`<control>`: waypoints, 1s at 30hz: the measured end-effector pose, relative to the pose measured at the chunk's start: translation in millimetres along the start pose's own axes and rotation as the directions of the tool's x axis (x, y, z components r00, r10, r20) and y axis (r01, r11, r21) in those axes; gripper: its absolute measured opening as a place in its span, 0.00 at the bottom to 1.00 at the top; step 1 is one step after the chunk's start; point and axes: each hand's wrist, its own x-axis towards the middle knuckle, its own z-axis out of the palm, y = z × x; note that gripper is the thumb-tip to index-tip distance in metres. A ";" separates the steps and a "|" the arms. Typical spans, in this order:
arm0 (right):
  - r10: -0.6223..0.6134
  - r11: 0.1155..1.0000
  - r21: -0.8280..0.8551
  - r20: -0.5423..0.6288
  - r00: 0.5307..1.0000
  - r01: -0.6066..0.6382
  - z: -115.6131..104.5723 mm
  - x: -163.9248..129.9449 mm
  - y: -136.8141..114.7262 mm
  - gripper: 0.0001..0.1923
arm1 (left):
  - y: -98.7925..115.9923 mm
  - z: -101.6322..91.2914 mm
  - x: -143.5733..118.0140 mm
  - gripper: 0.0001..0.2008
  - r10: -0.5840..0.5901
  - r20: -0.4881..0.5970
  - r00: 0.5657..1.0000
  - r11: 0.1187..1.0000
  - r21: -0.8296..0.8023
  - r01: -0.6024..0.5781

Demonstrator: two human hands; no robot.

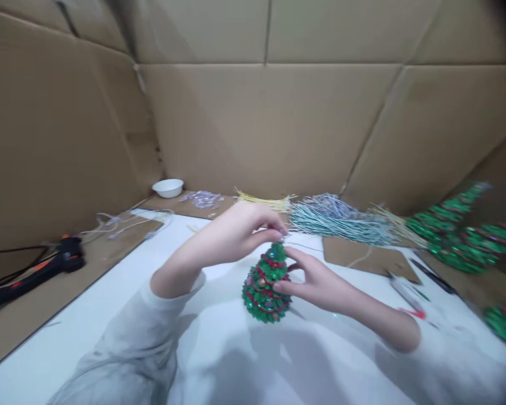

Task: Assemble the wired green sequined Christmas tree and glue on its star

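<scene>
The pinched left hand (248, 228), hold unclear, apparently adjusts the green tree's (266, 301) tip. Half-curled right hand (316, 284) grips its right side; next needs steadiness.

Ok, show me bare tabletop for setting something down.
Bare white tabletop lies between the decorated tree, left sleeve and right sleeve. Another patch, bare but for a thin sliver, lies between left sleeve and the board under the glue gun. Crowded: the back (teal strands), the right (green trees).
</scene>
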 end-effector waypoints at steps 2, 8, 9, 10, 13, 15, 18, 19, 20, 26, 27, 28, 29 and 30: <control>-0.006 0.999 -0.033 0.000 1.000 0.006 -1.0 1.0 2.2 0.23 | -2.7 -0.7 0.2 0.08 -0.024 0.014 1.000 1.000 -0.003 0.024; -0.045 0.996 -0.076 0.015 0.999 0.046 -2.7 3.0 3.9 0.24 | -7.9 -1.6 0.3 0.10 -0.043 0.035 0.998 0.999 0.002 0.043; -0.048 0.996 -0.077 0.017 0.999 0.050 -2.9 3.2 3.4 0.24 | -8.4 -1.6 0.5 0.10 -0.040 0.037 0.999 0.999 0.001 0.040; -0.051 0.996 -0.077 0.019 0.999 0.052 -3.1 3.3 3.0 0.24 | -8.9 -1.8 0.8 0.10 -0.038 0.040 0.998 0.999 -0.002 0.038; -0.055 0.995 -0.076 0.024 0.998 0.056 -3.6 3.3 2.2 0.26 | -10.2 -2.6 1.9 0.11 -0.020 0.055 0.998 1.000 -0.010 0.021; -0.053 0.995 -0.078 0.024 0.998 0.055 -4.1 3.1 2.4 0.25 | -10.8 -3.2 2.5 0.11 -0.005 0.065 0.998 1.000 -0.015 0.006; -0.054 0.995 -0.078 0.028 0.998 0.056 -4.8 2.8 3.0 0.26 | -10.5 -3.8 3.1 0.11 0.006 0.073 0.997 1.000 -0.011 -0.005; -0.053 0.995 -0.077 0.030 0.998 0.056 -4.9 2.8 3.2 0.26 | -10.1 -4.0 3.2 0.10 0.007 0.078 0.997 1.000 -0.010 -0.006; -0.051 0.996 -0.075 0.032 0.998 0.054 -4.9 2.9 3.4 0.26 | -9.7 -4.1 3.2 0.10 0.007 0.081 0.997 1.000 -0.008 -0.007; -0.035 0.998 -0.048 0.030 0.999 0.036 -3.6 3.9 5.4 0.26 | -9.0 -3.4 2.8 0.10 -0.002 0.072 0.997 1.000 0.025 0.000; -0.035 0.998 -0.042 0.033 0.999 0.036 -4.1 3.2 5.5 0.28 | -9.4 -3.3 2.8 0.11 -0.008 0.075 0.997 1.000 0.027 0.006; -0.034 0.998 -0.043 0.037 0.999 0.036 -5.1 2.1 5.4 0.30 | -10.0 -3.4 2.7 0.12 -0.015 0.080 0.997 1.000 0.024 0.013; -0.031 0.998 -0.054 0.043 0.999 0.033 -6.8 0.5 5.0 0.34 | -10.6 -3.8 2.5 0.13 -0.021 0.093 0.995 1.000 0.017 0.019; -0.023 0.997 -0.078 0.048 0.999 0.027 -9.3 -1.6 4.3 0.38 | -11.2 -4.6 2.1 0.13 -0.025 0.105 0.994 1.000 0.008 0.024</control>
